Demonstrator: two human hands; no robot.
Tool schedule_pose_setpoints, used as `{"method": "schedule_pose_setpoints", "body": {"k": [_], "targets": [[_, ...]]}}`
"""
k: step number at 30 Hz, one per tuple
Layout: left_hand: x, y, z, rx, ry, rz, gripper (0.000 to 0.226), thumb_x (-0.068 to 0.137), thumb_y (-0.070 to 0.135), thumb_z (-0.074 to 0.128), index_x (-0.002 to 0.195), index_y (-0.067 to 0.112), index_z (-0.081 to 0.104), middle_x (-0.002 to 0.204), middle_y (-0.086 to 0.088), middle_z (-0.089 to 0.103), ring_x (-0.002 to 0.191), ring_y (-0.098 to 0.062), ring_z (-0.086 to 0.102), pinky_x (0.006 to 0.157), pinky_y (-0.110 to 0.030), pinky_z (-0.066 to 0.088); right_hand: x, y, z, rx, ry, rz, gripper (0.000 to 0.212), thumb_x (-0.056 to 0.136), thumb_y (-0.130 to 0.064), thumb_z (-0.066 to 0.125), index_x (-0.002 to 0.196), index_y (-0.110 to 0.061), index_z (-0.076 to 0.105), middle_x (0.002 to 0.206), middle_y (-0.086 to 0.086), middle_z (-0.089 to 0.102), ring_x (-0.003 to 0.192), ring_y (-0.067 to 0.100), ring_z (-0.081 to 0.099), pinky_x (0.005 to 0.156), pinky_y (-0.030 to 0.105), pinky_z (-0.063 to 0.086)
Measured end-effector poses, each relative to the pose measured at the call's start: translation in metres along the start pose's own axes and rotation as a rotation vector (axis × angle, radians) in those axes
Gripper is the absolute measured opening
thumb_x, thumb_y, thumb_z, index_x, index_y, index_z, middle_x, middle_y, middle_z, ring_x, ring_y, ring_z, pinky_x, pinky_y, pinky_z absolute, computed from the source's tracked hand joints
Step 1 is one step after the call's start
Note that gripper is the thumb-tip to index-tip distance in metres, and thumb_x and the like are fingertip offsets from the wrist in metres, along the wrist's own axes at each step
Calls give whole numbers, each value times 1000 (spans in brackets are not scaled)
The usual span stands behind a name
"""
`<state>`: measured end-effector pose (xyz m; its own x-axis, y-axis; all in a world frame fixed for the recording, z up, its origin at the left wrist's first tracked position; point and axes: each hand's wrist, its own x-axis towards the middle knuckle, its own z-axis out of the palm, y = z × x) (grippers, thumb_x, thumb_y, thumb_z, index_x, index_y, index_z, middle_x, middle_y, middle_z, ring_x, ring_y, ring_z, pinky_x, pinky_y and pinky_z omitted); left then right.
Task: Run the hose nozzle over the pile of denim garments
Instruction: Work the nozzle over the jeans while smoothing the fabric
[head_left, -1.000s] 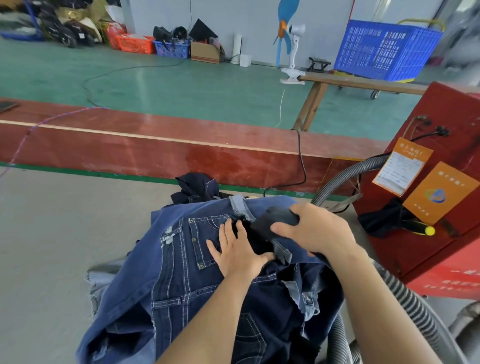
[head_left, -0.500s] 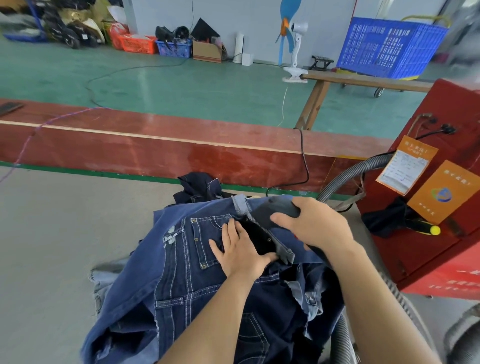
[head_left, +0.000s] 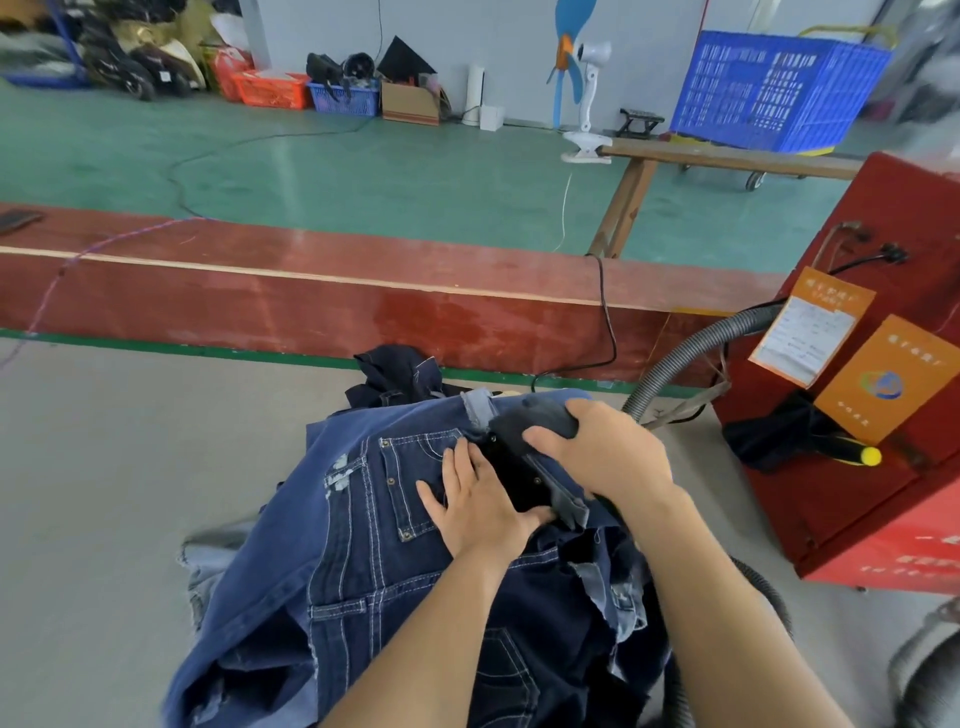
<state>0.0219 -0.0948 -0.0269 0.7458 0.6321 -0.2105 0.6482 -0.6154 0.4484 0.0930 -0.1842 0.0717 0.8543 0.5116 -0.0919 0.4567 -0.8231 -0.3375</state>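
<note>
A pile of dark blue denim garments (head_left: 363, 561) lies on the grey table in front of me, the top pair of jeans showing its pockets and waistband. My right hand (head_left: 602, 447) grips the black hose nozzle (head_left: 530, 421), which sits at the waistband near the open fly. My left hand (head_left: 478, 504) rests flat on the denim just left of the nozzle, fingers straight. A grey ribbed hose (head_left: 691, 353) curves from the nozzle side toward the red machine; its join to the nozzle is hidden by my hand.
A red machine (head_left: 883, 467) with orange labels stands close on the right. Another ribbed hose (head_left: 924, 670) lies at the lower right. A red-brown bench (head_left: 311, 301) runs behind the table, with a black cable (head_left: 608, 312) over it. A blue crate (head_left: 779, 88) stands far back.
My right hand has shifted the nozzle slightly toward the far end of the waistband. My left hand has stayed flat on the jeans.
</note>
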Motion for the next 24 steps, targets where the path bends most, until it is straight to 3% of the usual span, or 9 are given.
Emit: {"method": "schedule_pose_setpoints", "body": {"k": [2,7,10,15,20,24], "targets": [[1,1,0,0,-8,-5,120,75,73,60,154,12,-8,161,3,-15,147,-16,-17,115,-54,-11,0,8,-12,-31,-27,15,38,89,-59,52,91,-21,49,72,-4,59,67,21,63,66,31,52],[3,0,2,24,-17,-9,119,76,72,59,153,13,-10,161,3,-17,147,-17,-19,114,-54,-12,-1,11,-12,-234,-150,5,39,87,-62,51,76,-26,39,67,-9,50,68,18,55,63,30,43],[2,0,2,19,-2,-4,118,77,72,58,154,12,-9,161,2,-16,147,-16,-19,114,-54,-12,3,0,2,-269,-79,-24,35,90,-59,50,92,-24,47,68,-10,48,61,14,50,53,27,36],[0,-1,2,-1,15,8,116,77,72,58,154,14,-6,161,3,-14,147,-15,-18,114,-53,-13,5,-20,18,-107,33,-18,41,94,-53,49,116,-19,53,88,-2,60,79,20,59,56,28,39],[2,0,0,-4,-13,9,118,77,71,59,154,12,-8,161,2,-16,147,-17,-18,114,-54,-13,2,0,-23,-5,-12,39,35,90,-55,53,95,-21,53,70,-4,63,60,18,63,60,28,51],[1,0,0,14,-18,1,117,78,71,57,153,12,-11,161,1,-18,147,-18,-20,114,-54,-14,0,5,-19,-158,-180,63,40,88,-60,54,91,-20,50,75,-3,62,73,22,65,76,36,55]]}}
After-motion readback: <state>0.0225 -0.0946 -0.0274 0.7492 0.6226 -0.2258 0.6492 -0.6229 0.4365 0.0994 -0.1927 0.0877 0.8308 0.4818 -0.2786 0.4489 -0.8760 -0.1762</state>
